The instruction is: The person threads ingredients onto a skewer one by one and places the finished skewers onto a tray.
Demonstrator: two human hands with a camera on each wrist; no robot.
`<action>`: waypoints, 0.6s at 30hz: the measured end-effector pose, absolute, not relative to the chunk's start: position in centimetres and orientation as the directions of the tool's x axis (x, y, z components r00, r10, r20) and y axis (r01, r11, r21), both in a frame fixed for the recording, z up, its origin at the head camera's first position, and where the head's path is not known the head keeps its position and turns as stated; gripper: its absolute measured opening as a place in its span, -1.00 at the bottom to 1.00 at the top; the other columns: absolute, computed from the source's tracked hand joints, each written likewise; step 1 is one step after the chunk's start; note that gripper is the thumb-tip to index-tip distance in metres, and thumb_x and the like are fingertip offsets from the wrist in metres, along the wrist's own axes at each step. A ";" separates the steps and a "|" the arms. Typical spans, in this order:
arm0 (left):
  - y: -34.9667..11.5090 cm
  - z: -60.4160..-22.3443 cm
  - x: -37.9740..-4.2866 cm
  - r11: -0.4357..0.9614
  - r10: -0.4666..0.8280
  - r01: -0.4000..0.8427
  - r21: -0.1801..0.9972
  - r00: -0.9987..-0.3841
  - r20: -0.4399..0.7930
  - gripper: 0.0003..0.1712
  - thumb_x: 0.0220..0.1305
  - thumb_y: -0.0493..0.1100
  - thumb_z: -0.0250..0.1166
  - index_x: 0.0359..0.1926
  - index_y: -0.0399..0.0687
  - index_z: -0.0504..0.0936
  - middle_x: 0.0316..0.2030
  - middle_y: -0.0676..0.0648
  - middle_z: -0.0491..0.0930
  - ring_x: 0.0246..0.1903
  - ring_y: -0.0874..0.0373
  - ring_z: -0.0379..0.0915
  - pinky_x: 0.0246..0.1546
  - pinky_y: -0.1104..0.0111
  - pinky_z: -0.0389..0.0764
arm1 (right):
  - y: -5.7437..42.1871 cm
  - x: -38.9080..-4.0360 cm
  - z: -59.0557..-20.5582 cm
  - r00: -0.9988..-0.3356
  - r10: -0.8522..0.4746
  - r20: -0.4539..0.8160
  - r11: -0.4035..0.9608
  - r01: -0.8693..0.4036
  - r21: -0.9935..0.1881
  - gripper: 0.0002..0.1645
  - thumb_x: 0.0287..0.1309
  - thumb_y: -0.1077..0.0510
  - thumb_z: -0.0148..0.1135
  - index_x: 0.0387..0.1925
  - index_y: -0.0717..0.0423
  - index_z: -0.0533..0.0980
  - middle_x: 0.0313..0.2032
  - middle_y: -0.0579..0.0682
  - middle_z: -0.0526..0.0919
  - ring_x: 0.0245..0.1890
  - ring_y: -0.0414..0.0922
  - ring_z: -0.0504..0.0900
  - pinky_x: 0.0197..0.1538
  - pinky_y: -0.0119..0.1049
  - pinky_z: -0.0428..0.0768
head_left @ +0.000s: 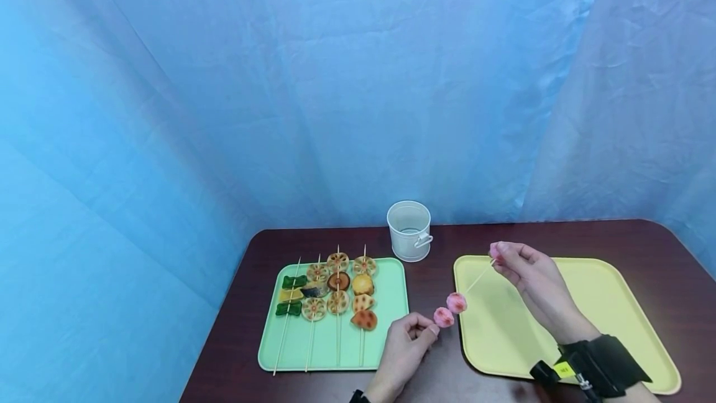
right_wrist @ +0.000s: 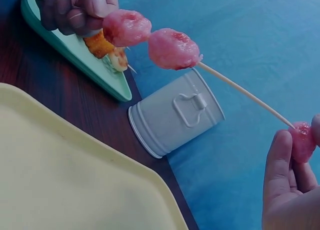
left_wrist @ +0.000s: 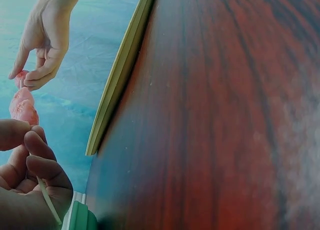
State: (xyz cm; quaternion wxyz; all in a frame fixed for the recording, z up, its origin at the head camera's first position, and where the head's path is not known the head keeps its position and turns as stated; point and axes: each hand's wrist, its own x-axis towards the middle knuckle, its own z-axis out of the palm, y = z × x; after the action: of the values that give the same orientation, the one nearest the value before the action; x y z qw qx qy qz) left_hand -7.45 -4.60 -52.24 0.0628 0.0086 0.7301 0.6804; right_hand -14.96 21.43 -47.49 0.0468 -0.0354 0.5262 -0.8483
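Observation:
My left hand [head_left: 404,348] grips a thin wooden skewer [right_wrist: 245,94] right beside two pink balls with browned patches, the nearer ball [head_left: 444,317] and the farther ball [head_left: 456,303]. The skewer's other end pokes out below the curled fingers in the left wrist view. At the skewer's far tip, my right hand [head_left: 528,278] pinches a third pink ball [right_wrist: 302,142] between thumb and fingers. A bare length of stick shows between that ball and the other two. The skewer slants upward from left to right, held above the table between the two trays.
A green tray [head_left: 391,278] on the left holds several loaded skewers, with lotus slices [head_left: 314,308], a mushroom [head_left: 339,282] and green pieces [head_left: 288,309]. A yellow tray [head_left: 593,303] lies under my right hand. Behind stands a white metal bucket [head_left: 410,235] on the dark wooden table [head_left: 224,341].

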 end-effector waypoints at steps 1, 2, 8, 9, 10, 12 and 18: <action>-4.6 -52.2 -7.5 0.076 0.097 -0.078 0.994 -0.992 -0.085 -0.86 0.25 -0.26 0.38 -0.35 -0.30 0.68 -0.66 0.13 0.44 -0.67 0.37 0.28 -0.64 0.53 0.27 | 21.4 -14.9 -47.5 -0.993 -0.117 0.014 -0.441 0.039 -0.897 -0.77 0.48 0.16 0.20 0.03 0.20 0.60 -0.08 -0.07 0.72 -0.06 -0.22 0.69 0.05 -0.38 0.64; -4.6 -52.3 -7.4 0.076 0.093 -0.079 0.994 -0.992 -0.086 -0.86 0.25 -0.26 0.38 -0.35 -0.30 0.68 -0.66 0.13 0.44 -0.67 0.37 0.28 -0.64 0.53 0.27 | 21.3 -14.8 -47.5 -0.993 -0.116 0.017 -0.439 0.036 -0.898 -0.77 0.48 0.17 0.21 0.04 0.20 0.59 -0.08 -0.07 0.72 -0.06 -0.22 0.69 0.06 -0.38 0.64; -4.4 -52.3 -7.4 0.056 0.075 -0.088 0.995 -0.993 -0.092 -0.88 0.25 -0.27 0.39 -0.34 -0.29 0.69 -0.65 0.09 0.46 -0.66 0.34 0.29 -0.65 0.53 0.27 | 20.9 -14.5 -47.3 -0.996 -0.091 0.011 -0.352 0.022 -0.936 -0.69 0.45 0.17 0.25 0.10 0.27 0.49 -0.10 -0.04 0.73 -0.06 -0.21 0.70 0.13 -0.32 0.61; -4.4 -52.3 -7.4 0.050 0.072 -0.090 0.995 -0.993 -0.093 -0.89 0.25 -0.28 0.38 -0.34 -0.29 0.69 -0.65 0.08 0.46 -0.66 0.33 0.30 -0.66 0.53 0.27 | 20.8 -14.4 -47.2 -0.996 -0.089 0.009 -0.330 0.021 -0.944 -0.66 0.45 0.16 0.26 0.11 0.29 0.48 -0.09 -0.04 0.73 -0.06 -0.22 0.70 0.14 -0.32 0.61; -4.3 -52.3 -7.4 0.046 0.070 -0.092 0.995 -0.993 -0.095 -0.89 0.25 -0.28 0.38 -0.33 -0.29 0.69 -0.65 0.07 0.47 -0.66 0.32 0.30 -0.66 0.53 0.28 | 20.8 -14.4 -47.2 -0.996 -0.089 0.006 -0.309 0.022 -0.951 -0.62 0.45 0.15 0.27 0.13 0.30 0.47 -0.08 -0.03 0.72 -0.05 -0.22 0.70 0.15 -0.32 0.60; -4.2 -52.3 -7.4 0.040 0.066 -0.092 0.995 -0.993 -0.094 -0.90 0.25 -0.28 0.38 -0.33 -0.28 0.69 -0.64 0.05 0.49 -0.67 0.31 0.31 -0.67 0.53 0.28 | 20.7 -14.3 -47.1 -0.995 -0.095 0.003 -0.273 0.023 -0.962 -0.56 0.44 0.12 0.27 0.17 0.33 0.45 -0.04 -0.02 0.72 -0.01 -0.22 0.70 0.15 -0.32 0.60; -4.1 -52.2 -7.5 0.041 0.060 -0.101 0.994 -0.993 -0.103 -0.91 0.26 -0.28 0.38 -0.33 -0.26 0.69 -0.64 0.04 0.50 -0.67 0.31 0.31 -0.68 0.52 0.28 | 20.4 -13.8 -47.1 -0.992 -0.123 -0.015 -0.225 0.043 -0.973 -0.43 0.47 0.06 0.25 0.26 0.38 0.38 0.06 -0.06 0.72 0.09 -0.24 0.69 0.17 -0.33 0.58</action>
State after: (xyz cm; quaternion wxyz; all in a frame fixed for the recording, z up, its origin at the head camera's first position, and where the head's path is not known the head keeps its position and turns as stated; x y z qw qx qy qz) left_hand -7.50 -4.08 -52.20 0.0582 -0.0140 0.7192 0.6922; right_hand -13.79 20.38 -47.06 0.0531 -0.0322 0.6203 -0.7819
